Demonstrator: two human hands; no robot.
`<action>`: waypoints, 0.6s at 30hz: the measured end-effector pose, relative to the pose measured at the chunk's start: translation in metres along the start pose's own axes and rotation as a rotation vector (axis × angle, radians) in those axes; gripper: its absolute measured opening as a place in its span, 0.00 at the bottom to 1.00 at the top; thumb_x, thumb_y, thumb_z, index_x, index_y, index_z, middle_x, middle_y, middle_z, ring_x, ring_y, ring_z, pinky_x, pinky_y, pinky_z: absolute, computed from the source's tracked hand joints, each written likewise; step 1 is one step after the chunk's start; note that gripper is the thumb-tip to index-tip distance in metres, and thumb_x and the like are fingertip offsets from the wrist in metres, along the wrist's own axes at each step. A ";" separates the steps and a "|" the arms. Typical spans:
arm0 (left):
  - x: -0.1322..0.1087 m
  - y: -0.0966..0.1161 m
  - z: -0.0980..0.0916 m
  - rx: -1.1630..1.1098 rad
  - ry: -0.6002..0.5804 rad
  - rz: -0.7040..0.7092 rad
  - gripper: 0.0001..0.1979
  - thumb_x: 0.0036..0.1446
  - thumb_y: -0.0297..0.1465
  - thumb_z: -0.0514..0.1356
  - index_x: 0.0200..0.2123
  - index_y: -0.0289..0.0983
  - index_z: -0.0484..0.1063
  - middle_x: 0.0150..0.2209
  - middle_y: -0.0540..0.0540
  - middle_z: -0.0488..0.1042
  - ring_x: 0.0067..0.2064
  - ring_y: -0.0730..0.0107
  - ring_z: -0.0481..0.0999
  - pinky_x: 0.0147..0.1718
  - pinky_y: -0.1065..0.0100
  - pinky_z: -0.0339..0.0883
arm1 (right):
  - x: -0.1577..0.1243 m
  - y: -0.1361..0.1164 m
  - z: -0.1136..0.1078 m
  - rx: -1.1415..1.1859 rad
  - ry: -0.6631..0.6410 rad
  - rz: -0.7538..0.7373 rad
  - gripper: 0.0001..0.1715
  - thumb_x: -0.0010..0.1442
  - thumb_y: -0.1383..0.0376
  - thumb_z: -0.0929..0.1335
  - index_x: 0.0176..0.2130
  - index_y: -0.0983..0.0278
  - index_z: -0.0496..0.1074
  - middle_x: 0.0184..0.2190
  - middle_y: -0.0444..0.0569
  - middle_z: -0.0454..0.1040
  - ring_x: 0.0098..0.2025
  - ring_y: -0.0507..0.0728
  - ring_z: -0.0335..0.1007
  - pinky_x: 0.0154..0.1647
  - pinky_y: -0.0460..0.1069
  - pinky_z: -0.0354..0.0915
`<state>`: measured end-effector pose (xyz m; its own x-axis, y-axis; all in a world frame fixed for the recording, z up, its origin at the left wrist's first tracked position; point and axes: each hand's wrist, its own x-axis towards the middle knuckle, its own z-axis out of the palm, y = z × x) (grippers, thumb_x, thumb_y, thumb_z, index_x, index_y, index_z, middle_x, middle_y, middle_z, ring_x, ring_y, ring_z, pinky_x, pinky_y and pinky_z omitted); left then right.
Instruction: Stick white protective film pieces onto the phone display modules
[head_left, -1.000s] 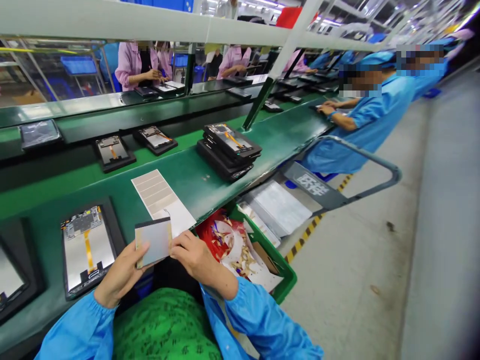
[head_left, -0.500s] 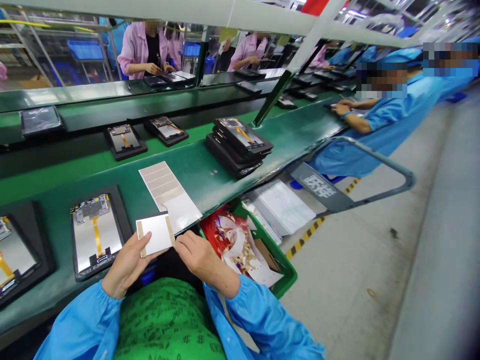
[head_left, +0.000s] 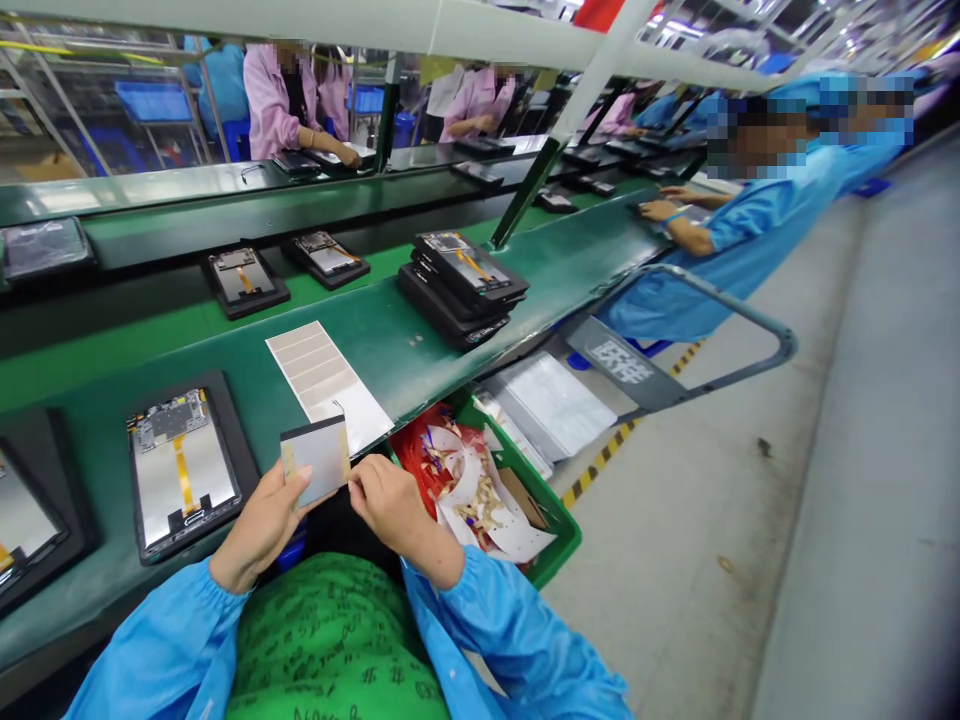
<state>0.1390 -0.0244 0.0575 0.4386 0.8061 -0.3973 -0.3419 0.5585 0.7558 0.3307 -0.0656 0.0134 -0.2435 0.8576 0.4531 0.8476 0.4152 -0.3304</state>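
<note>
My left hand [head_left: 268, 520] grips a flat silver battery [head_left: 319, 460] by its left side, thumb on its face. The battery has a dark top edge, a short wire and a tan adhesive strip [head_left: 345, 450] down each side. At its lower right corner, my right hand [head_left: 390, 505] is closed in a pinch on the end of the right strip; the fingertips partly hide it. Behind the battery lies a white sheet with tan adhesive strips [head_left: 311, 368]. An opened tablet [head_left: 184, 470], its circuit board and orange ribbon cable showing, rests on a black tray to the left.
A stack of opened tablets [head_left: 465, 290] stands on the green bench [head_left: 360, 335]. Another tablet [head_left: 26, 510] lies far left. Below the bench edge, a green bin [head_left: 566, 545] holds paper scraps, beside a grey cart handle [head_left: 784, 345]. A co-worker in blue [head_left: 750, 230] sits to the right.
The battery has tilted more upright, so its dark top edge shows. My right hand stays pinched at its right corner. The whole view has shifted slightly.
</note>
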 end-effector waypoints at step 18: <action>0.008 -0.012 0.006 -0.141 0.092 -0.062 0.34 0.58 0.32 0.66 0.66 0.42 0.61 0.59 0.39 0.74 0.59 0.49 0.74 0.60 0.46 0.67 | -0.020 0.045 -0.027 0.448 0.166 0.398 0.10 0.68 0.59 0.65 0.43 0.62 0.72 0.38 0.50 0.76 0.36 0.55 0.73 0.37 0.50 0.70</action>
<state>0.1511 -0.0258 0.0483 0.3869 0.7803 -0.4914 -0.4328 0.6242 0.6505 0.3868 -0.0722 0.0112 0.1575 0.9290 0.3348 0.5694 0.1916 -0.7995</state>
